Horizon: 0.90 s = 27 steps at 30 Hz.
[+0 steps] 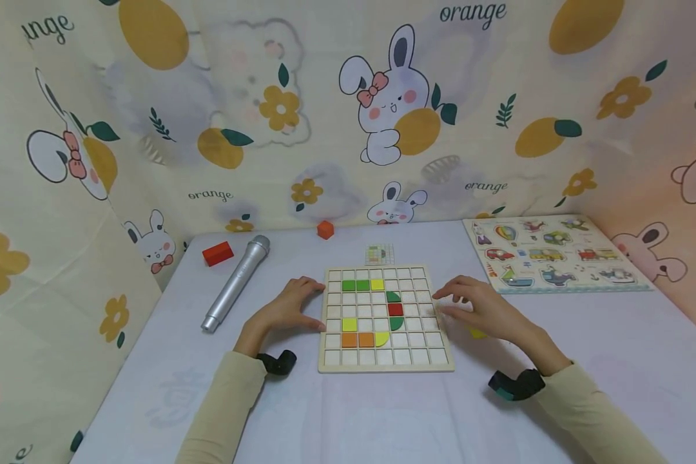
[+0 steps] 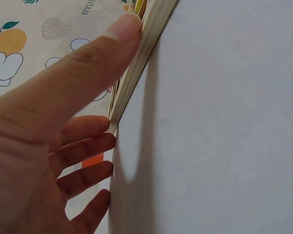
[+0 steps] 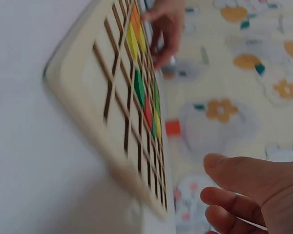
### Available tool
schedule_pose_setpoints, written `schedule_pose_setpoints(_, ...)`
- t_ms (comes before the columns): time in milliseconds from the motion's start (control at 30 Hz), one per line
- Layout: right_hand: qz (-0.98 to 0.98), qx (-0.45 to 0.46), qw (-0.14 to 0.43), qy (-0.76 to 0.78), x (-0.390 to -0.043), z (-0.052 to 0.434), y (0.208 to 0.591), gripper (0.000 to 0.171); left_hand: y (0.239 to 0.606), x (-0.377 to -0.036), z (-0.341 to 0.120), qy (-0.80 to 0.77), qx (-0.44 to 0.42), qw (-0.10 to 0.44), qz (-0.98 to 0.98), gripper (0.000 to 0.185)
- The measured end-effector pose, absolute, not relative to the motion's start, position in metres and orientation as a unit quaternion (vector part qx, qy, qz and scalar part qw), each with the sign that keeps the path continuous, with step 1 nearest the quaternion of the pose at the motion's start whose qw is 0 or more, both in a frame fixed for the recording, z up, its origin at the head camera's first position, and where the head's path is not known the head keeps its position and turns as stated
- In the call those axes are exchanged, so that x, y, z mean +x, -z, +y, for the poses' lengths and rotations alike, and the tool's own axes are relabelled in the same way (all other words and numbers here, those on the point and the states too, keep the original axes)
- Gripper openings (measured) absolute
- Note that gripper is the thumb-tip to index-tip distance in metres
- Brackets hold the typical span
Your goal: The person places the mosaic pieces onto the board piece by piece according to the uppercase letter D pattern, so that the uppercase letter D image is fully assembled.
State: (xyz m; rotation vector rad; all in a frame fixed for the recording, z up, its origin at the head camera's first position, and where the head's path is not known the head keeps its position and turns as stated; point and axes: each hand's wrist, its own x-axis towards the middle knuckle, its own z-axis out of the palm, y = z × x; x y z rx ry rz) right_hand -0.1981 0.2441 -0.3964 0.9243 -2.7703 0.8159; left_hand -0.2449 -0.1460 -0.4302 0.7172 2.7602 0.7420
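A square wooden grid board (image 1: 386, 369) lies flat on the white table. In its cells sit green squares (image 1: 356, 285), yellow squares (image 1: 349, 325), a red square (image 1: 395, 309), orange squares (image 1: 357, 340) and rounded green and yellow pieces. My left hand (image 1: 287, 306) is at the board's left side; its thumb (image 2: 124, 29) and loosely spread fingers touch the edge in the left wrist view. Beside the right edge hovers my right hand (image 1: 487, 309), fingers relaxed, and the right wrist view shows it apart from the board with nothing in it. A yellow piece (image 1: 477, 333) lies partly hidden under that hand.
Behind the board is a small patterned card (image 1: 379, 254). A silver microphone (image 1: 236, 283) and a red block (image 1: 217, 253) lie at the left, another red block (image 1: 325, 230) at the back. A picture puzzle board (image 1: 557, 254) is at the back right, before a printed cloth backdrop.
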Motion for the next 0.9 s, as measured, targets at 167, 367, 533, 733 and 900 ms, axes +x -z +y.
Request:
schedule_pose_setpoints(167,-0.917,0.298,0.069,-0.255,-0.197,0.274,0.397,0.026,0.431,-0.246,-0.146,-0.252,0.241,0.095,0.932,0.083)
schedule_pose_setpoints(367,-0.929,0.278,0.046,-0.241,-0.194,0.298,0.397,0.033,0.431,-0.245,-0.146,-0.254,0.241,0.095,0.932,0.083)
schedule_pose_setpoints(533,-0.939,0.253,0.007,-0.233,-0.193,0.311,0.400,0.036,0.431,-0.245,-0.145,-0.250,0.241,0.094,0.933,0.083)
schedule_pose_setpoints(733,-0.938,0.234,-0.017,-0.255,-0.195,0.317,0.410,0.035,0.428,-0.243,-0.146,-0.253,0.250,0.093,0.930,0.083)
schedule_pose_setpoints(900,-0.939,0.225,-0.018,-0.260,-0.197,0.319,0.419,0.030,0.428,-0.244,-0.146,-0.254,0.249,0.094,0.930,0.084)
